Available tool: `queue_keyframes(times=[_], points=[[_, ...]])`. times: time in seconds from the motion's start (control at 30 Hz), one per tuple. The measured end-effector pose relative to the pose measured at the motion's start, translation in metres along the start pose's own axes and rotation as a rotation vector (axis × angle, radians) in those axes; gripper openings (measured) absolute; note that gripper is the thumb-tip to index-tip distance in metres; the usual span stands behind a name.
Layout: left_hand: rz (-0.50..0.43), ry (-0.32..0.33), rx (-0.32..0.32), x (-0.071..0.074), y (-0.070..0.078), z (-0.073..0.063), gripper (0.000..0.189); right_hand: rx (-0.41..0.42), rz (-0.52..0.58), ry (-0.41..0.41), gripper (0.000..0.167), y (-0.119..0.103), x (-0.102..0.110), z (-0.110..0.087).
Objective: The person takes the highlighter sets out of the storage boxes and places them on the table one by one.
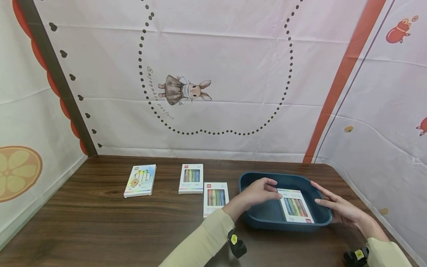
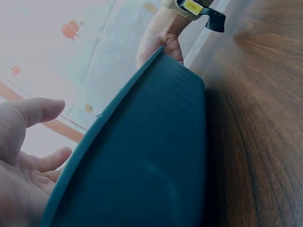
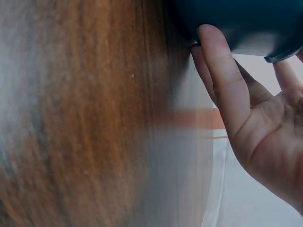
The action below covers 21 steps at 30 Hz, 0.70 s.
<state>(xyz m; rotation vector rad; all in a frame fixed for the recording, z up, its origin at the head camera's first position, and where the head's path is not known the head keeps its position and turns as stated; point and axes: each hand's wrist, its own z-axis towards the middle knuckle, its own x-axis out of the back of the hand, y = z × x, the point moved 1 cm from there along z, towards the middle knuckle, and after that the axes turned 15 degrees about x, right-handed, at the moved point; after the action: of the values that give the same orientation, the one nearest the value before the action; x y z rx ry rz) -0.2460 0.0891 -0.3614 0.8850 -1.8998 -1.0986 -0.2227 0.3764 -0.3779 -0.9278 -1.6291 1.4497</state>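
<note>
A dark blue plastic bin (image 1: 267, 221) sits on the right of the table. In it lies a white box (image 1: 297, 206) whose window shows several coloured sticks, like pens or crayons. My left hand (image 1: 258, 193) reaches over the bin's left side, its fingertips right by the box's left edge. The left wrist view shows the left hand (image 2: 28, 161) with thumb and fingers apart and nothing between them. At the bin's right end my right hand (image 1: 347, 209) holds the wall, thumb over the rim and other fingers outside. In the right wrist view, the right hand's (image 3: 265, 118) fingertips touch the outer wall.
Left of the bin lie two similar white boxes, one nearer (image 1: 215, 198) and partly behind the left forearm, the other farther back (image 1: 191, 179). A pale blue and white box (image 1: 140, 180) lies farther left. Printed cloth (image 1: 233, 74) hangs behind and beside the brown table (image 1: 116, 230).
</note>
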Motion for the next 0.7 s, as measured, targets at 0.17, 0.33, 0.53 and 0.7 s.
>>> queue_keyframes(times=[0.17,0.33,0.53,0.7], points=[[0.003,0.004,0.010,-0.004,0.001,0.001,0.039,0.007,0.020,-0.011,0.056,0.000,-0.001,0.000],[0.012,0.001,0.018,-0.010,0.001,0.004,0.037,0.017,0.028,-0.028,0.055,0.001,-0.001,-0.001],[0.045,0.019,0.040,-0.017,0.003,0.005,0.036,0.022,0.014,-0.029,0.055,0.002,0.000,-0.001],[0.065,0.024,0.055,-0.022,0.004,0.009,0.035,0.025,0.025,-0.034,0.055,0.001,0.000,-0.001]])
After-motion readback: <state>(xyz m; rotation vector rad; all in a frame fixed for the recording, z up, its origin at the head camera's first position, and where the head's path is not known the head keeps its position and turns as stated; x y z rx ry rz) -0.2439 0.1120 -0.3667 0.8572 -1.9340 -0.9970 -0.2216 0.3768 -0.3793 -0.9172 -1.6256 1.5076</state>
